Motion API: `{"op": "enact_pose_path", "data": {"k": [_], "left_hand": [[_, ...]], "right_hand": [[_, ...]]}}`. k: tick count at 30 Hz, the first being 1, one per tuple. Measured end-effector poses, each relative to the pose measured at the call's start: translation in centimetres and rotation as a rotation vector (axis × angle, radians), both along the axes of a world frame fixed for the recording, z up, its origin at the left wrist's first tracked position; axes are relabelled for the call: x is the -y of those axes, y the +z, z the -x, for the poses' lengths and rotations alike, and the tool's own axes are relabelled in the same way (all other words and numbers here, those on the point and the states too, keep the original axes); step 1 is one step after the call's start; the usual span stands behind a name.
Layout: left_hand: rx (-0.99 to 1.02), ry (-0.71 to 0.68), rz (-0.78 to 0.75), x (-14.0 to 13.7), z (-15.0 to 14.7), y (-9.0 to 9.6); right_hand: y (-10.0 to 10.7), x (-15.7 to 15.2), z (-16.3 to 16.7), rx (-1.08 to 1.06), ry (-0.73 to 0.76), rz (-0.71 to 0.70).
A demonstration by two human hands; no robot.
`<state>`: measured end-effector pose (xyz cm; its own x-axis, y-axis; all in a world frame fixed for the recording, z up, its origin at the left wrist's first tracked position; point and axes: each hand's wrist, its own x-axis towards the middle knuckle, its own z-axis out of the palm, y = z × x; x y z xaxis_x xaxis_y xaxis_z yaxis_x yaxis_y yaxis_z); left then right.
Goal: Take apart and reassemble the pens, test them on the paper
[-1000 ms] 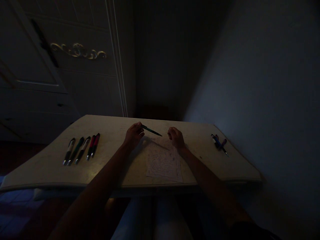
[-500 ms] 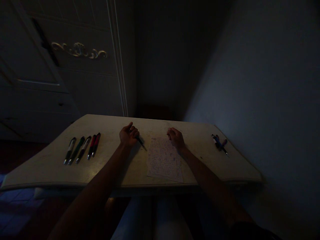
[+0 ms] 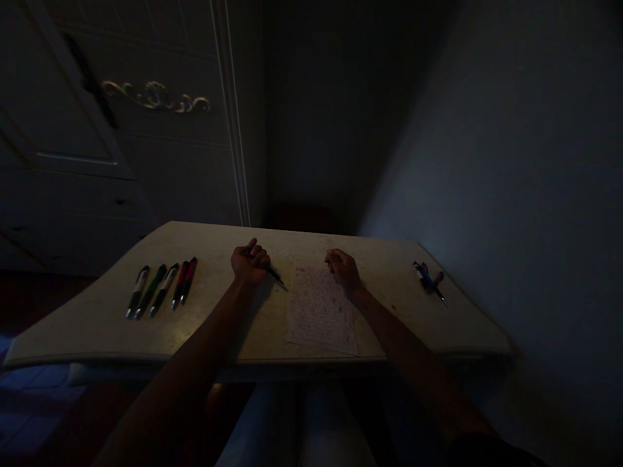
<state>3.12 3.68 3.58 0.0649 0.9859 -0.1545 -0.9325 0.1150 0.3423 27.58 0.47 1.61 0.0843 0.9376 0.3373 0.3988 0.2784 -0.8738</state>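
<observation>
My left hand (image 3: pixel 250 263) is turned partly palm up, its fingers curled round a dark pen (image 3: pixel 276 276). The pen's tip sticks out to the right, close to the left edge of a scribbled sheet of paper (image 3: pixel 318 311). At the sheet's upper right corner rests my right hand (image 3: pixel 343 269), closed with the fingertips pinched together. Whether anything is between those fingers is hidden in the dim light. The paper is covered in dense ink marks and lies flat before me.
On the table's (image 3: pixel 219 240) left side several pens lie in a row, among them a green pen (image 3: pixel 150 290) and a red pen (image 3: pixel 189 280). A small pile of pens (image 3: pixel 429 283) lies at the right. A wall (image 3: pixel 511 194) borders the right side; a cabinet (image 3: pixel 180 168) stands behind left.
My left hand has turned slightly, and the pen's tip has shifted a little right and up. The right hand stays at the paper's corner.
</observation>
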Motion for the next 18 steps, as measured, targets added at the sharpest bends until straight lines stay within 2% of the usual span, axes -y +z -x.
{"op": "enact_pose_path", "data": {"k": [18], "left_hand": [[-0.006,-0.05,-0.049,0.23,-0.14,0.29]], "right_hand": [[0.19,0.37,0.25,0.01,0.032,0.028]]}}
